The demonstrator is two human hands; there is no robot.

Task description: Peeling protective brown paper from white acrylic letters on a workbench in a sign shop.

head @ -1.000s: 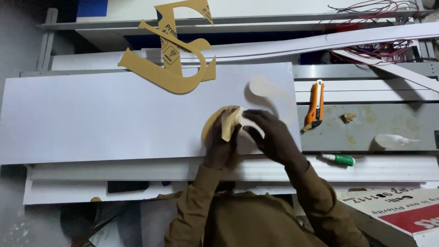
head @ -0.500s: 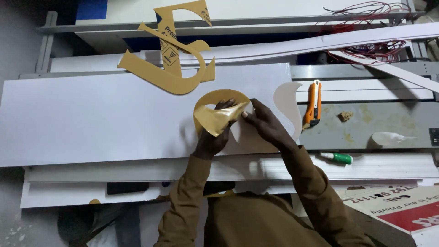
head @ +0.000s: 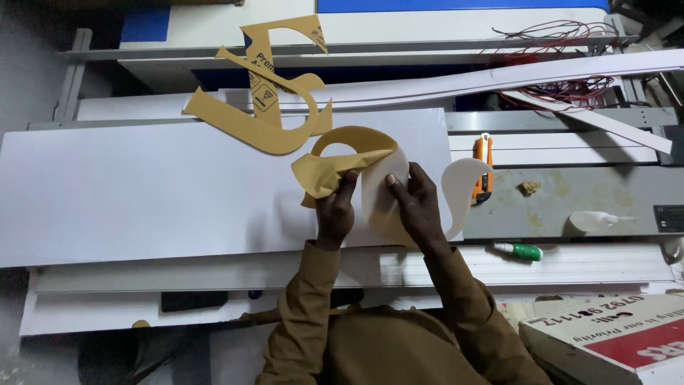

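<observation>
1. Since the earlier frame, more brown backing paper [head: 335, 167] has come away, curling up to the left of the white cut-out piece [head: 385, 196].
2. Head view: left hand [head: 335, 214] is closed, pinching the peeled paper; right hand [head: 417, 207] presses spread fingers on the white piece, which lies on the white sheet [head: 142, 192] on the table.
3. Paper looks thin, limp and easily torn, best gripped near the peel line. White piece seems light, stiff, smooth and curved.
4. Far left lie brown letter shapes [head: 267, 107]; right, an orange knife [head: 484, 167].
</observation>
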